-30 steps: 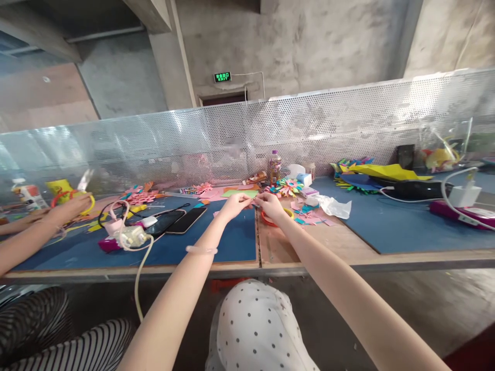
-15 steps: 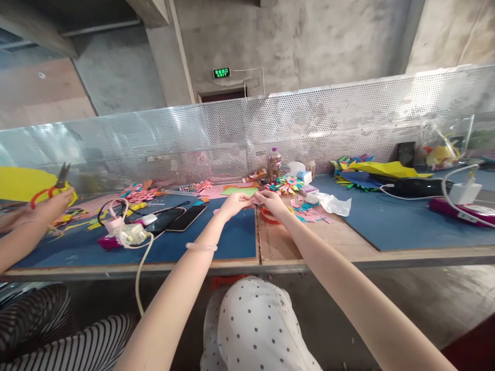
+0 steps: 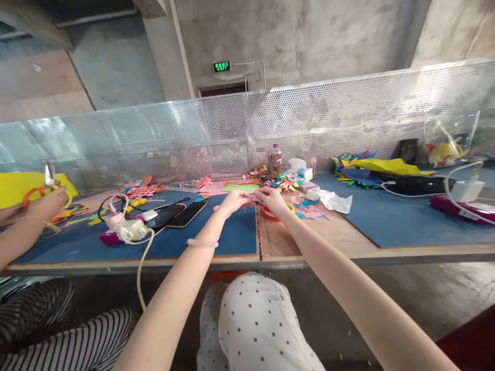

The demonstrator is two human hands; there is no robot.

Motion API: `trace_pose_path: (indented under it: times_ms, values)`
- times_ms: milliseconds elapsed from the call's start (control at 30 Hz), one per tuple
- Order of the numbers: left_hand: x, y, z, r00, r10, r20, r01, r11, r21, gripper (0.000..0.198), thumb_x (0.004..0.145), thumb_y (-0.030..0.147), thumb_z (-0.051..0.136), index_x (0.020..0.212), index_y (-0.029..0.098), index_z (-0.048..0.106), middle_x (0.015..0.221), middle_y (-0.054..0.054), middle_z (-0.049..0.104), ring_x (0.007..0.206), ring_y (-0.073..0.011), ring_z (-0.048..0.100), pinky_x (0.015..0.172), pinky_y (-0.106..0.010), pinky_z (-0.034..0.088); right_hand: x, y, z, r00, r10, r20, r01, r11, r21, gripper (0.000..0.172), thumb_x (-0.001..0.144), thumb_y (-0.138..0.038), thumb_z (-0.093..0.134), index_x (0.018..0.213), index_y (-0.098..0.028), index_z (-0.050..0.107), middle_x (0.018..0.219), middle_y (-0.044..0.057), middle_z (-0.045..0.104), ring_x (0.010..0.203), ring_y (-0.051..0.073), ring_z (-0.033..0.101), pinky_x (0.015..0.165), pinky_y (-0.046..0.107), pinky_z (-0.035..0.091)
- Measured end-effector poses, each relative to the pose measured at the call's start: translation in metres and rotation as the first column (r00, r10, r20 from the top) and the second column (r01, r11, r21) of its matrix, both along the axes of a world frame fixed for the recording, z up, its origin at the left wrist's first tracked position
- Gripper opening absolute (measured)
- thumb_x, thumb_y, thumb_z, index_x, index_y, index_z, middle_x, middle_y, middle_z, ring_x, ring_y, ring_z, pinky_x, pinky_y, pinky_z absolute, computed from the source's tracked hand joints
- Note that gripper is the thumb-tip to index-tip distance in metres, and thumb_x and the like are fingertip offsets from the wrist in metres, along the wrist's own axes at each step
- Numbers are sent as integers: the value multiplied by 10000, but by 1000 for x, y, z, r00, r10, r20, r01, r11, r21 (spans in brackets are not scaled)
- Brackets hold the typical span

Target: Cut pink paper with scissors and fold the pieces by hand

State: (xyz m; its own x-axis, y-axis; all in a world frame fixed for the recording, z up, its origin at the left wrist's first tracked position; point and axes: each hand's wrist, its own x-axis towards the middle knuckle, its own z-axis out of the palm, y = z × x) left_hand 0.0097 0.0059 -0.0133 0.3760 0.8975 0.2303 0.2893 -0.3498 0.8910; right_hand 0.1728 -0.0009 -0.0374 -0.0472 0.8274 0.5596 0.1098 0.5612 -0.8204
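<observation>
My left hand (image 3: pixel 234 202) and my right hand (image 3: pixel 271 199) meet over the table's seam, fingertips nearly touching. Both are closed in a pinch; whatever lies between the fingers is too small to make out. Beneath my right hand, the orange handle of a pair of scissors (image 3: pixel 269 213) rests on the bare wood. Pink and blue paper scraps (image 3: pixel 315 210) lie just right of that hand. Beyond my hands are a green paper sheet (image 3: pixel 236 188) and a multicoloured paper flower (image 3: pixel 290 182).
At left, a co-worker's hand (image 3: pixel 52 203) holds orange-and-yellow-handled scissors (image 3: pixel 49 179) beside yellow paper (image 3: pixel 19 188). A phone (image 3: pixel 188 214) and a power strip with plugs (image 3: pixel 129 231) lie left of me. A bottle (image 3: pixel 275 162) stands behind, crumpled tissue (image 3: pixel 334 200) to the right.
My hands stay pinched together in nearly the same place. At left, the co-worker's hand and scissors have shifted slightly left, and the yellow paper has changed position. The view has tipped slightly.
</observation>
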Motion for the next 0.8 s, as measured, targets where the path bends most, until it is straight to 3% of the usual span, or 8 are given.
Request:
trace_pose_path:
  times_ms: [200,400,600,800]
  values:
    - [-2,-1,2,996,38,80,-34,998,-46,362,661,435,675,894,157,651,824,-106,701,783,-229,652,671,-326,479,-2,2,-1,961,-196,195,164,972,170,161,757,-277,557,760,-188,692,823,50,666,783,184,584,751,297,427]
    - [0,-10,8,989,14,150,-3,997,-75,388,657,408,684,945,150,649,920,-118,689,831,-236,648,674,-323,490,-11,-9,-2,781,-483,396,298,845,444,234,842,-213,448,869,-216,681,954,76,611,957,206,515,802,306,415]
    - [0,-10,7,976,-39,216,63,993,-104,406,646,381,698,967,139,640,960,-135,678,854,-236,645,699,-332,500,-18,-20,0,671,-594,444,379,789,483,240,861,-196,412,918,-219,644,948,85,575,949,212,480,754,305,415]
    - [2,-13,9,977,-56,204,77,993,-95,381,693,403,643,967,139,633,942,-124,679,835,-229,647,712,-338,508,-18,-22,3,612,-635,472,420,766,486,222,868,-205,406,914,-205,623,951,92,547,960,211,453,717,285,405]
